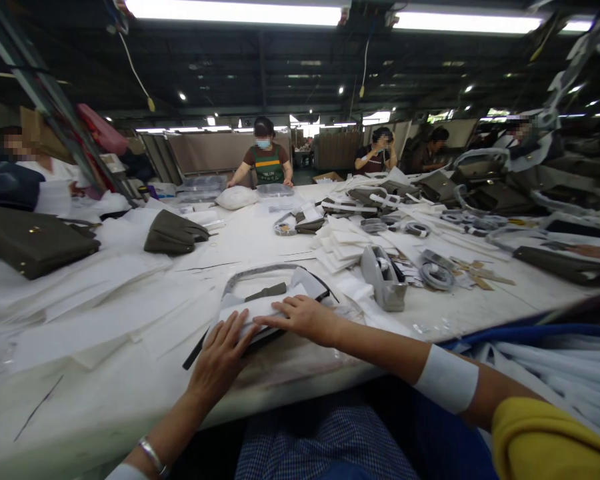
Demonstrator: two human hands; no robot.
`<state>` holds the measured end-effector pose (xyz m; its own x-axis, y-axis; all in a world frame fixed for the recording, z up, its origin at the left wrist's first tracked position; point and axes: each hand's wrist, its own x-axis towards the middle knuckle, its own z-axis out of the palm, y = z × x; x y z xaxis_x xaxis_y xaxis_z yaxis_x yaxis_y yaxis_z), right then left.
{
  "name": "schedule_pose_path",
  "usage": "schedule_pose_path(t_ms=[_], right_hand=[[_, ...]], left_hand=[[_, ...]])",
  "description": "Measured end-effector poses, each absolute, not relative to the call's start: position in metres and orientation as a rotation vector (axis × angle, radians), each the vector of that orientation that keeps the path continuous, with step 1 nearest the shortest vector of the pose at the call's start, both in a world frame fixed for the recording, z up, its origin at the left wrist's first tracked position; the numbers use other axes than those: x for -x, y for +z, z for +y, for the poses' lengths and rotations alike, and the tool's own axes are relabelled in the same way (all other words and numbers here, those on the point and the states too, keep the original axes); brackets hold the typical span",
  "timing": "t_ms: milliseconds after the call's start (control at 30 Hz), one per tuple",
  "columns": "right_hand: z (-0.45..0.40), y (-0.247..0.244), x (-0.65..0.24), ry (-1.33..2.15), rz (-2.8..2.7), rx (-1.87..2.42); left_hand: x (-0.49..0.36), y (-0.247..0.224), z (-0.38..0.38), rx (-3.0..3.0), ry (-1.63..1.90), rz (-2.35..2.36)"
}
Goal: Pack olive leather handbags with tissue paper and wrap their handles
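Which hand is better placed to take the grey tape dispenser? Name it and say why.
Right, most likely: the right hand lies nearer the tape dispenser; the left hand is farther off. Both rest on white paper, which the left could steady alone.

Resting left hand (220, 363) and right hand (307, 321) palm-down, close together, with fingers extended.
Reaching up from the lower left with the left arm (181, 420), wearing a silver bangle (153, 456) behind the wrist, and aiming the left fingers forward and a little rightward, slightly parted, thumb side inward. Stretching the right arm (387, 353) in from the lower right on a long slant, bared along the forearm apart from a wide white band (447, 379), with a yellow sleeve (545, 443) higher up. Holding the right wrist nearly straight and pointing the right fingers leftward, softly bent, with the thumb side toward the left hand, touching it or nearly so.
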<state>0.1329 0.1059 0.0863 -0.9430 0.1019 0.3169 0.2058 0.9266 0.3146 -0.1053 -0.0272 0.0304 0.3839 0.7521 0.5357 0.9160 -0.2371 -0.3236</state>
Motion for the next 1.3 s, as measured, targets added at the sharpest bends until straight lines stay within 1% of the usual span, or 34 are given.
schedule_pose_path(t_ms=[100,233,300,433,567,700,900,1067,1233,1300], right_hand=[[0.109,0.095,-0.134,-0.498,-2.788,0.184],[0.116,0.095,-0.172,-0.317,-2.698,0.145],[0.122,0.089,-0.208,-0.214,-2.591,0.296],[0.139,0.065,-0.283,-0.094,-2.399,0.83],[0.158,0.036,-0.32,-0.088,-2.479,1.07],[0.17,0.023,-0.32,-0.087,-2.551,1.182],[0.175,0.031,-0.311,-0.128,-2.576,1.345],[0.175,0.046,-0.305,-0.128,-2.519,1.384],[0.177,0.075,-0.292,-0.089,-2.433,1.389],[0.173,0.086,-0.282,0.024,-2.359,1.34]], left_hand=[[0.104,0.026,-0.022,2.008,-0.383,-1.396],[0.104,0.024,-0.019,2.005,-0.391,-1.353],[0.104,0.025,-0.019,2.017,-0.408,-1.355],[0.102,0.03,-0.017,2.032,-0.429,-1.428],[0.096,0.036,-0.01,1.997,-0.502,-1.51],[0.092,0.035,-0.006,1.975,-0.537,-1.549],[0.094,0.03,-0.007,1.986,-0.496,-1.54],[0.093,0.03,-0.006,1.995,-0.506,-1.549],[0.091,0.034,-0.006,1.988,-0.564,-1.55],[0.091,0.034,-0.007,1.99,-0.57,-1.561]])
